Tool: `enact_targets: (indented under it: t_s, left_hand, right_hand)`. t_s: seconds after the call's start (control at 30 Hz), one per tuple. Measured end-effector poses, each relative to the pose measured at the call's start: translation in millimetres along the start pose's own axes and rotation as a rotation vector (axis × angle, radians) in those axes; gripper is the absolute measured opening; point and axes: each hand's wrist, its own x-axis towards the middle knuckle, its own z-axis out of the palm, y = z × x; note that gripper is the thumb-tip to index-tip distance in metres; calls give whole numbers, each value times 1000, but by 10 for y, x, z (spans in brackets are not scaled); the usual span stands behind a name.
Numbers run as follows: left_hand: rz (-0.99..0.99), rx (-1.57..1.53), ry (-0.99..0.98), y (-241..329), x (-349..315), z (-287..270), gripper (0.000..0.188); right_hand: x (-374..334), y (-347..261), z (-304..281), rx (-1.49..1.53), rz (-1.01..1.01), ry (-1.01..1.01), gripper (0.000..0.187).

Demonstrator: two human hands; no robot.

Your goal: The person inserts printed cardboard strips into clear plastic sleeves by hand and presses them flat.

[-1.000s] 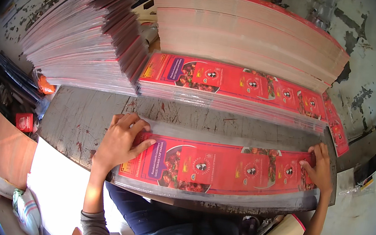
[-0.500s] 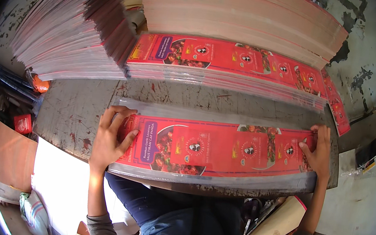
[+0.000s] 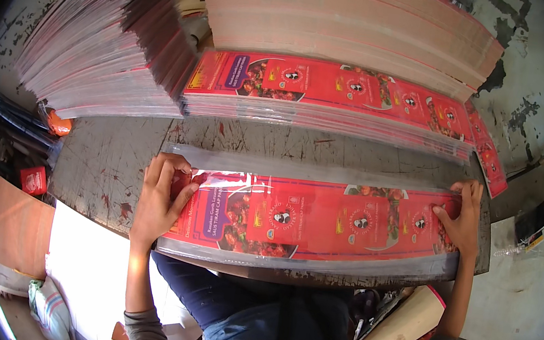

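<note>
A long red printed strip (image 3: 319,227) with food pictures lies across the front of the worktable, in or under clear plastic film (image 3: 272,165) that shows along its far and near edges. My left hand (image 3: 163,197) is closed on the strip's left end, thumb on top and fingers curled over the far corner. At the opposite end my right hand (image 3: 462,224) holds the strip in the same way, its thumb pressed on the print. What lies underneath the strip is hidden.
Behind it stands a low stack of similar red strips (image 3: 323,84), backed by a tall stack of pale cards (image 3: 344,26). A high leaning stack of sleeved cards (image 3: 110,48) rises at the left. One loose red strip (image 3: 487,156) slants at the right edge of the scratched table (image 3: 103,163).
The strip's left part has bowed slightly and its print has shifted a little toward me, with a bright glare now on the film near my left thumb. Both hands stay almost in place.
</note>
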Motion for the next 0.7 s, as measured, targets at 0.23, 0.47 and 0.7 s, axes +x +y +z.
enact_targets:
  t_s: [0.23,0.47,0.7]
  left_hand:
    - [100,105,-22,-27,69,3,23]
    - [120,159,8,-12,61,4,19]
    - [107,149,2,-46,97,38,17]
  right_hand:
    - [4,49,-15,9,-41,-1,40]
    - [27,45,4,94,-24,-35,39]
    - [40,118,32,138,-19,-26,43]
